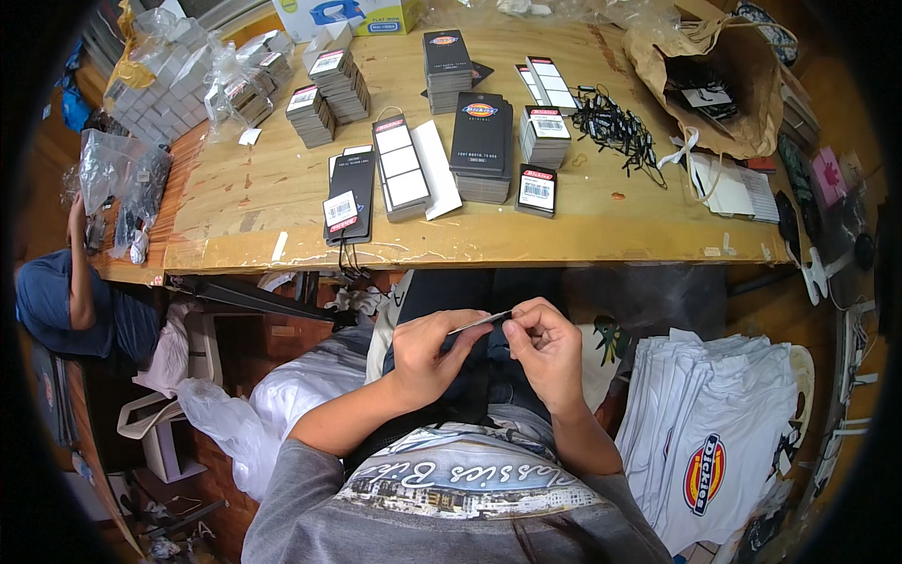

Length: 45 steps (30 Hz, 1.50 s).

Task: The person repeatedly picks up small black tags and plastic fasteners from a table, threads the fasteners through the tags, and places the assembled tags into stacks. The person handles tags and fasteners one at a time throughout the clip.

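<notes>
Above my lap, my left hand (425, 355) is closed on a thin hang tag (480, 322), seen nearly edge-on, thumb below and fingers behind. My right hand (547, 350) pinches at the tag's dark right end; what lies between its fingertips is too small to make out. Beyond my hands, at the table's near edge, black hang tags (350, 183) lie with a small white barcode tag (341, 214) on top, their black strings (349, 263) hanging over the edge. A tall stack of black tags (482, 141) and white-panelled tags (404, 169) stand farther in.
The wooden table (282, 211) also bears small barcode-tag stacks (338, 85), a heap of black strings (615, 127) and an open paper bag (648, 47). Folded white shirts (700, 404) are piled at my right. A co-worker (70, 291) sits at the far left, near a clear plastic bag (117, 179).
</notes>
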Each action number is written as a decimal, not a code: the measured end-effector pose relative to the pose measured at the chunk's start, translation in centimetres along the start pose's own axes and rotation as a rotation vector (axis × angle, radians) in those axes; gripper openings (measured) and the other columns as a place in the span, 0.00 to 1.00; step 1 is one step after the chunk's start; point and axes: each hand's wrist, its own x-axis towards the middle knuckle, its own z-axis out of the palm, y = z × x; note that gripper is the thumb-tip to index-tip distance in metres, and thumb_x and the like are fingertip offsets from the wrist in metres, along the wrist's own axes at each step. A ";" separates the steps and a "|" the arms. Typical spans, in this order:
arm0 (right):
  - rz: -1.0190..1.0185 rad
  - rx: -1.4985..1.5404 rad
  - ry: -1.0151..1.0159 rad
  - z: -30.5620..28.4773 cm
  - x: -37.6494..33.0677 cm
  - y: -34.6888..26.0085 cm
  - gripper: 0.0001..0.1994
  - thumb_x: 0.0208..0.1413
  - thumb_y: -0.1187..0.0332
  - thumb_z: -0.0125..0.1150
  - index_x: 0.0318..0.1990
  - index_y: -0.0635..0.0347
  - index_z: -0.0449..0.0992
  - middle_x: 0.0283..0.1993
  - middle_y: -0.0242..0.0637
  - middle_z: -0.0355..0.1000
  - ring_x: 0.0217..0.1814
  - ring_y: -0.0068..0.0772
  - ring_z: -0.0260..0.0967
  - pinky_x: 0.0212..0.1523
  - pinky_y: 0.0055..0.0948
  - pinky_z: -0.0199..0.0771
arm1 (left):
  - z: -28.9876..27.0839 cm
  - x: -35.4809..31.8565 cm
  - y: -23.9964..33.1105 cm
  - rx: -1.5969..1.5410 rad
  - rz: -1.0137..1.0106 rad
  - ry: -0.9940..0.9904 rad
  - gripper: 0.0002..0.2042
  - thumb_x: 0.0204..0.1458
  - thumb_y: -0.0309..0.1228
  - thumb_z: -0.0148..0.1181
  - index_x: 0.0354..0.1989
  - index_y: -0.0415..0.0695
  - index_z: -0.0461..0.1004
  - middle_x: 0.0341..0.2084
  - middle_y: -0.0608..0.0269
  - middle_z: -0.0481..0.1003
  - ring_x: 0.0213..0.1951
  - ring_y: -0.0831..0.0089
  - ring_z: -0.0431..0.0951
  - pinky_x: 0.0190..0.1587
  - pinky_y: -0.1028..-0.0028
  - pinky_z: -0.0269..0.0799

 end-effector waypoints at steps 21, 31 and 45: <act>-0.141 -0.066 0.070 -0.2 0.8 1.0 0.04 0.44 0.79 0.56 0.25 0.69 0.67 0.35 0.32 0.59 0.25 0.16 0.59 0.24 0.13 0.62 | 0.1 -0.2 0.0 -0.101 -0.115 -0.219 0.12 0.41 0.19 0.55 0.37 0.36 0.67 0.26 0.52 0.73 0.26 0.63 0.75 0.27 0.75 0.69; -0.542 -0.555 0.143 -0.2 0.1 -0.9 0.06 0.39 0.75 0.61 0.23 0.64 0.69 0.21 0.36 0.65 0.18 0.29 0.63 0.18 0.22 0.61 | -0.5 0.2 0.7 -0.136 -0.222 -0.134 0.12 0.43 0.17 0.53 0.39 0.35 0.69 0.29 0.53 0.74 0.29 0.69 0.77 0.30 0.79 0.70; -0.503 -0.473 0.132 0.4 0.3 -1.2 0.05 0.40 0.79 0.58 0.24 0.65 0.67 0.21 0.37 0.65 0.17 0.25 0.62 0.16 0.19 0.60 | -0.7 -0.1 0.5 0.042 0.066 -0.206 0.16 0.36 0.15 0.52 0.38 0.37 0.69 0.30 0.53 0.73 0.25 0.63 0.75 0.26 0.74 0.71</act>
